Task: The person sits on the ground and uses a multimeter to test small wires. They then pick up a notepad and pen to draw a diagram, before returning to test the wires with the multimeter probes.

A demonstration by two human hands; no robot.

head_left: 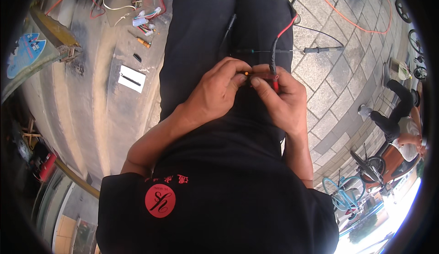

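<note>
Over my dark-trousered lap, my left hand and my right hand meet, fingertips almost touching. My left hand is closed in a pinch by a small orange-tipped piece; the rest of it is hidden. Thumb and fingers of my right hand press on a cable with black sleeving and a red end, which runs down across the fingers. Just beyond the hands, a thin probe with a black ribbed handle lies across my right thigh, a black wire coming off its handle end.
On the ground at left lie a screwdriver with an orange handle, a small black piece, a white card with a black strip, and white wire connectors. Orange cord crosses the paving. At right are a person and bicycles.
</note>
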